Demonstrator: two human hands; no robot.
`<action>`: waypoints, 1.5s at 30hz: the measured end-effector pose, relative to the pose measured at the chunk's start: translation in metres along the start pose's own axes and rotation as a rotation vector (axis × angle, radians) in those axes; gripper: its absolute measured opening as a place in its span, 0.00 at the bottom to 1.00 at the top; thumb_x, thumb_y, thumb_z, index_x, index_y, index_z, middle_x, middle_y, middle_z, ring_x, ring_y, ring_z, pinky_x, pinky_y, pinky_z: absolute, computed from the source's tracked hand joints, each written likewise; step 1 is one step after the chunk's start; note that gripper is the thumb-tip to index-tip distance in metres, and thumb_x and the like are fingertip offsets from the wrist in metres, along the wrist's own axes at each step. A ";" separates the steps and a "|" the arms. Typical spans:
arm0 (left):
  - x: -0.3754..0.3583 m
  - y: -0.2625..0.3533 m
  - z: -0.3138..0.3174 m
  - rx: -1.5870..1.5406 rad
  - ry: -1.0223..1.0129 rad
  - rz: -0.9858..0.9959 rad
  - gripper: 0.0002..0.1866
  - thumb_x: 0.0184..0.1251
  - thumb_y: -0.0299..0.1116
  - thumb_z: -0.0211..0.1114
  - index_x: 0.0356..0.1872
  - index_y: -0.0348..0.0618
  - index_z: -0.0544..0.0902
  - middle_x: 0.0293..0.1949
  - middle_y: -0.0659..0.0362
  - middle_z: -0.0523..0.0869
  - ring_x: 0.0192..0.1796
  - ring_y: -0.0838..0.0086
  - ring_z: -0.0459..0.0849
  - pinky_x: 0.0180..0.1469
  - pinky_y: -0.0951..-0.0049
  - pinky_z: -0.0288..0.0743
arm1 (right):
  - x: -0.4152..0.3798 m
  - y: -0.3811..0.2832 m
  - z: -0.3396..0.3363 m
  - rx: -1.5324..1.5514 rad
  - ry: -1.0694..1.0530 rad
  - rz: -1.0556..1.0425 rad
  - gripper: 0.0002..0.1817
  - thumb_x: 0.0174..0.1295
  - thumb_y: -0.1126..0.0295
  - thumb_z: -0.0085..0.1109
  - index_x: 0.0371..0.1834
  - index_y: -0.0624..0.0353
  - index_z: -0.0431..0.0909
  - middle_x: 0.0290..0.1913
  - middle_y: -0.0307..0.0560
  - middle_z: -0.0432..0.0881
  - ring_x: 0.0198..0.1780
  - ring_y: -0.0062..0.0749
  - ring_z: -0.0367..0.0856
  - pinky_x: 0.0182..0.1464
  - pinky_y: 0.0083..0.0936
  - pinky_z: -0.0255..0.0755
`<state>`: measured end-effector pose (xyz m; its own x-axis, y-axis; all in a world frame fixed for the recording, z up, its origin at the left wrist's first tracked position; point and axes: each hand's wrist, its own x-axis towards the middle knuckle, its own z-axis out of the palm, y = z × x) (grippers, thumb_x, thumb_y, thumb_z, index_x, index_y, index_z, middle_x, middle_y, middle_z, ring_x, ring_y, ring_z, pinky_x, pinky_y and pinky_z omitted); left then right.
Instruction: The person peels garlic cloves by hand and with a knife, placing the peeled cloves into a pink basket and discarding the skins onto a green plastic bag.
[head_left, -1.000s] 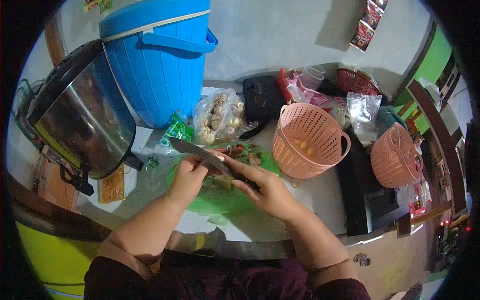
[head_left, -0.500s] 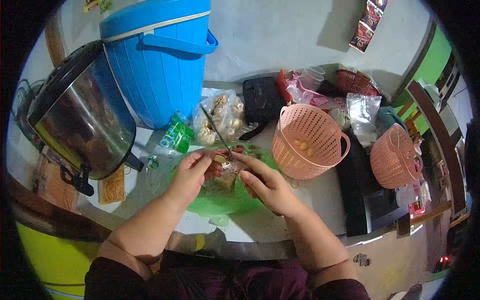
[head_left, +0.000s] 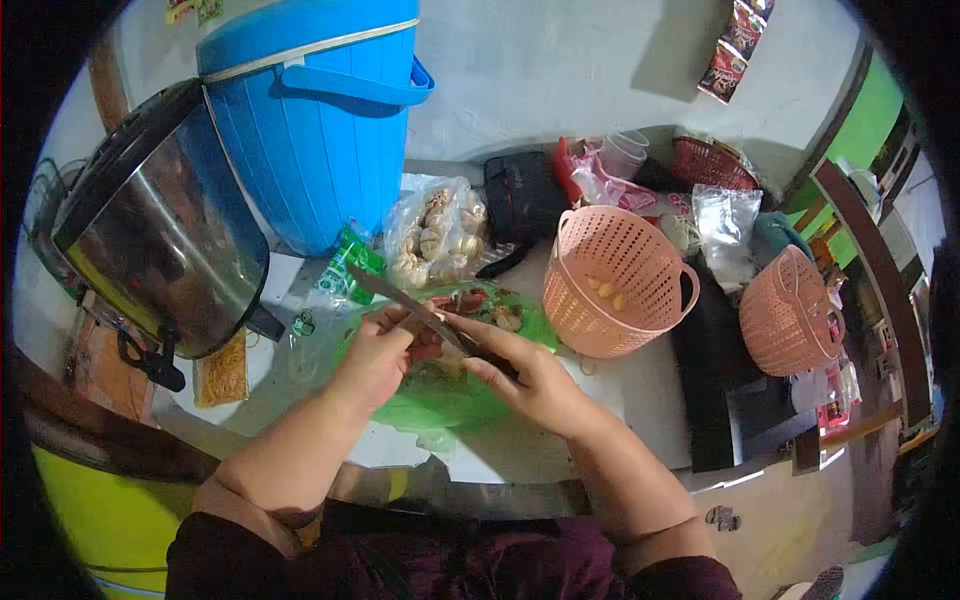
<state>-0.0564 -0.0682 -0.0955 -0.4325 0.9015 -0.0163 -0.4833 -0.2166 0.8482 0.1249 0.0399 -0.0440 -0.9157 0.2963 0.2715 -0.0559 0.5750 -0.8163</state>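
Note:
My right hand (head_left: 535,375) is wrapped round the dark handle of a knife (head_left: 392,293), whose blade points up and to the left. The blade passes over the fingertips of my left hand (head_left: 372,352), which are pinched on a small pale garlic clove, mostly hidden now behind blade and fingers. Beneath both hands lies a spread green plastic bag (head_left: 425,402) with reddish and pale bits and skins on it. Peeled cloves (head_left: 605,292) lie at the bottom of a pink perforated basket (head_left: 590,325) to the right. Behind the hands stands a clear bag of garlic bulbs (head_left: 437,240).
At the left are a large blue lidded bucket (head_left: 300,150) and a steel container (head_left: 165,235). A packet of yellow strands (head_left: 222,372) lies below them. Another pink basket (head_left: 790,315) stands at the right. A black pouch (head_left: 522,197) sits near the wall.
The knife has swung from nearly upright to a flatter slant, its blade now lying across my left fingertips. My right hand's grip on the handle has shifted; the left hand has barely moved.

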 end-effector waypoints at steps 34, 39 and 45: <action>-0.006 0.009 0.010 -0.008 -0.086 -0.002 0.08 0.67 0.23 0.61 0.44 0.39 0.84 0.47 0.57 0.86 0.48 0.70 0.86 0.54 0.69 0.81 | -0.005 -0.008 -0.002 0.294 -0.007 0.182 0.31 0.69 0.69 0.55 0.75 0.53 0.57 0.49 0.42 0.78 0.39 0.19 0.70 0.44 0.20 0.69; -0.006 0.007 0.011 0.008 -0.123 0.057 0.10 0.67 0.23 0.59 0.47 0.42 0.81 0.47 0.56 0.86 0.47 0.69 0.86 0.53 0.65 0.81 | -0.005 -0.008 -0.006 0.385 -0.025 0.234 0.29 0.70 0.67 0.54 0.74 0.52 0.59 0.47 0.36 0.77 0.34 0.16 0.66 0.39 0.16 0.66; -0.004 0.006 0.009 -0.003 -0.130 0.038 0.10 0.68 0.23 0.59 0.48 0.41 0.81 0.48 0.56 0.85 0.48 0.69 0.86 0.54 0.64 0.80 | -0.005 -0.008 -0.008 0.373 -0.039 0.263 0.30 0.69 0.67 0.55 0.74 0.53 0.59 0.55 0.42 0.79 0.41 0.20 0.74 0.45 0.21 0.71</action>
<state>-0.0509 -0.0703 -0.0856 -0.3484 0.9335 0.0846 -0.4710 -0.2523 0.8453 0.1330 0.0403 -0.0345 -0.9320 0.3622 0.0167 0.0477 0.1681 -0.9846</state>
